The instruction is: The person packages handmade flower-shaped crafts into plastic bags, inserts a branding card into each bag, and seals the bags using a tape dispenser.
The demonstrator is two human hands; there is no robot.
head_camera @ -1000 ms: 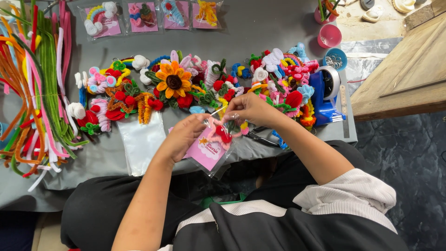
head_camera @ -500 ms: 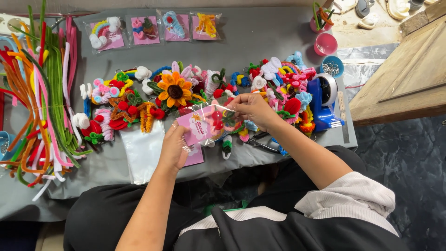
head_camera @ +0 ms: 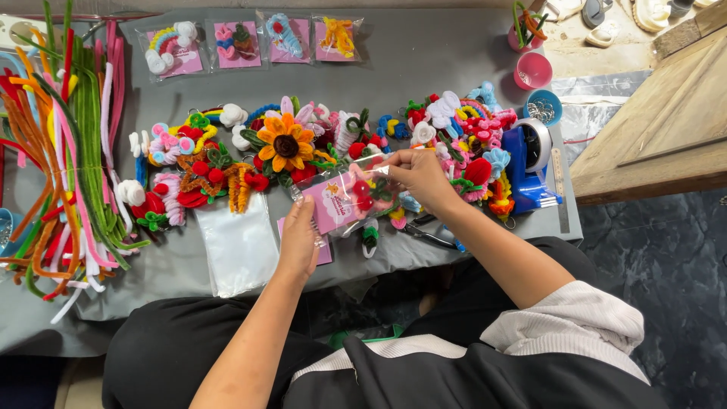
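My right hand (head_camera: 421, 176) pinches the top right end of a clear plastic packet (head_camera: 347, 198) that holds a pink card and a red and green pipe-cleaner charm. My left hand (head_camera: 300, 241) grips the packet's lower left end, just above a pink card lying on the grey cloth (head_camera: 424, 53). The packet hovers over the row of colourful pipe-cleaner charms (head_camera: 288, 148), close to the orange sunflower piece.
A stack of clear bags (head_camera: 238, 246) lies left of my left hand. Long pipe cleaners (head_camera: 64, 159) pile at the far left. Several packed charms (head_camera: 250, 42) line the back. A blue tape dispenser (head_camera: 530, 163), pink cup (head_camera: 533, 71) and blue cup (head_camera: 542, 107) stand at right, beside a wooden board (head_camera: 659, 129).
Both hands have carried the packet up and away from my body, over the row of charms. My left hand has slid to the packet's lower left end.
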